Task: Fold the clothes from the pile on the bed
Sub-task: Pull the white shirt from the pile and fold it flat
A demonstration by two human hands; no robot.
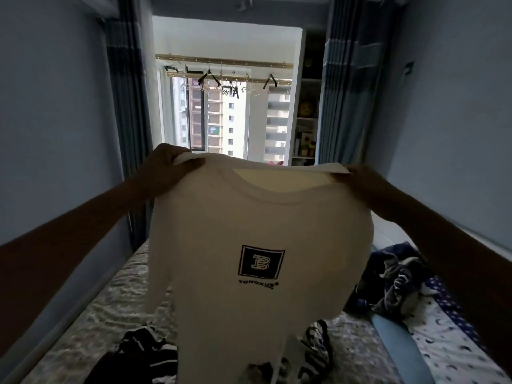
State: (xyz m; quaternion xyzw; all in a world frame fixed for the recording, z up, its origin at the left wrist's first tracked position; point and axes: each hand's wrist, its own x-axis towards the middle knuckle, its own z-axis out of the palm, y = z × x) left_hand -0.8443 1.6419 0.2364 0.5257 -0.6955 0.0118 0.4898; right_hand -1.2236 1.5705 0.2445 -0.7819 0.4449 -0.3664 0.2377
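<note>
A cream T-shirt (249,223) with a dark square logo on its chest hangs in the air in front of me, above the bed (91,314). My left hand (163,164) pinches its left shoulder. My right hand (365,181) pinches its right shoulder. The shirt's lower part drops down over a pile of dark and striped clothes (149,353) at the near edge of the bed, hiding part of it.
A crumpled dark blue patterned garment or blanket (396,275) and a blue pillow (396,347) lie on the bed's right side. Blue walls close in on both sides. Ahead is a window with a drying rack and hangers (221,79), curtains, and shelves at the right.
</note>
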